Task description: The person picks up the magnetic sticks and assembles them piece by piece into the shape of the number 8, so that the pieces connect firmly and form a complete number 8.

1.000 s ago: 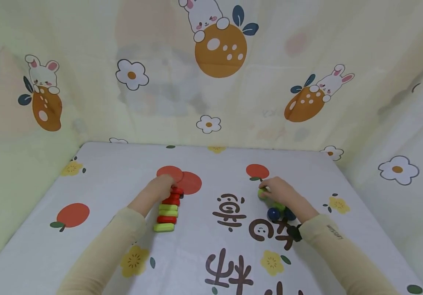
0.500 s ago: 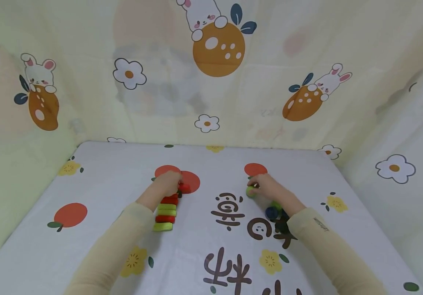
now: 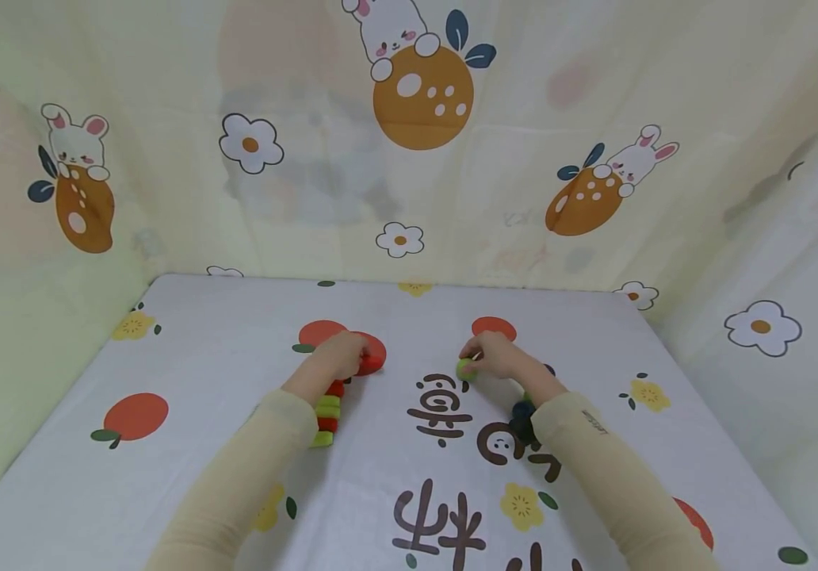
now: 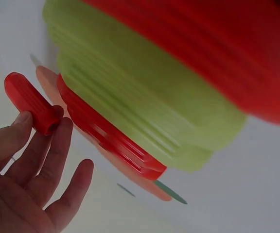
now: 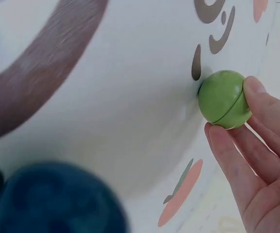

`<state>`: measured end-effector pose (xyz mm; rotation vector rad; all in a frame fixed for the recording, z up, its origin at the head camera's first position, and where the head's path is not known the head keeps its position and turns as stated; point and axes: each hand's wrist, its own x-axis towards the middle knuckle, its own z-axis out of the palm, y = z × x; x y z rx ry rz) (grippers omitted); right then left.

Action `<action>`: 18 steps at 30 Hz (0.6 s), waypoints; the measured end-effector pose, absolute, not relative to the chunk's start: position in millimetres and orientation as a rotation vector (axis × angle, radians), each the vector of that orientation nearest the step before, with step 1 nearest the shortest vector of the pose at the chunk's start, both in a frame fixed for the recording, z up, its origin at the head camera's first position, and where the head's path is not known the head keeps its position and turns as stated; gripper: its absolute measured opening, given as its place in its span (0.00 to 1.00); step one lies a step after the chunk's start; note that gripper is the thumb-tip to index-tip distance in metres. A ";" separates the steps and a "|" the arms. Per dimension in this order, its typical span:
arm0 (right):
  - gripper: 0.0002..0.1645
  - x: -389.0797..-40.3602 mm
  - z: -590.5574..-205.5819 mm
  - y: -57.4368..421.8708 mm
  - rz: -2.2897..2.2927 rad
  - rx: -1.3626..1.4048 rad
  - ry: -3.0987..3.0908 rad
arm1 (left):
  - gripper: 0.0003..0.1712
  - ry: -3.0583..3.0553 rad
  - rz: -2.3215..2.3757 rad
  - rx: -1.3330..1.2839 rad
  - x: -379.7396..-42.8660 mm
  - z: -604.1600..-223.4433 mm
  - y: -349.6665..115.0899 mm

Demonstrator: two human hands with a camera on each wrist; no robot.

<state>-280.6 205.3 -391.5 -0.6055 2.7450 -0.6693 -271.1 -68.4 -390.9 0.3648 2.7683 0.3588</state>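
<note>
Between thumb and fingers my left hand pinches a ridged red plastic rod. It is beyond a row of red rods and green rods, partly hidden behind my left sleeve in the head view. A small green ball is in the fingertips of my right hand, close to the tablecloth. The two held pieces are apart, with bare cloth between them. Dark blue balls lie under my right forearm, mostly covered by it.
The white tablecloth carries printed fruit, flowers and brown lettering. A patterned curtain closes off the back and both sides. One blue ball appears large and blurred near the right wrist camera.
My left hand has lifted the red rod off the far end of the row and moved right. My right hand has carried the green ball left, away from the other balls.
</note>
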 end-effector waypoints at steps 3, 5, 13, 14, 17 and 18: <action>0.15 -281.9 -391.7 201.0 -0.707 -0.556 2.726 | 0.17 2.760 0.380 0.368 -273.0 -393.1 -64.4; 0.15 -282.5 -392.2 198.1 -0.727 -0.527 2.719 | 0.17 2.753 0.415 0.374 -274.3 -393.6 -61.4; 0.17 -285.2 -400.2 189.6 -0.837 -0.458 2.660 | 0.13 2.783 0.390 0.476 -278.1 -398.5 -48.9; 0.17 -285.6 -400.9 188.8 -0.851 -0.451 2.652 | 0.12 2.786 0.385 0.479 -278.3 -399.0 -47.4; 0.18 -286.4 -401.6 187.0 -0.875 -0.433 2.645 | 0.12 2.788 0.395 0.470 -279.5 -399.1 -43.1; 0.18 -286.5 -401.4 186.2 -0.889 -0.424 2.642 | 0.11 2.784 0.404 0.460 -279.7 -398.8 -41.8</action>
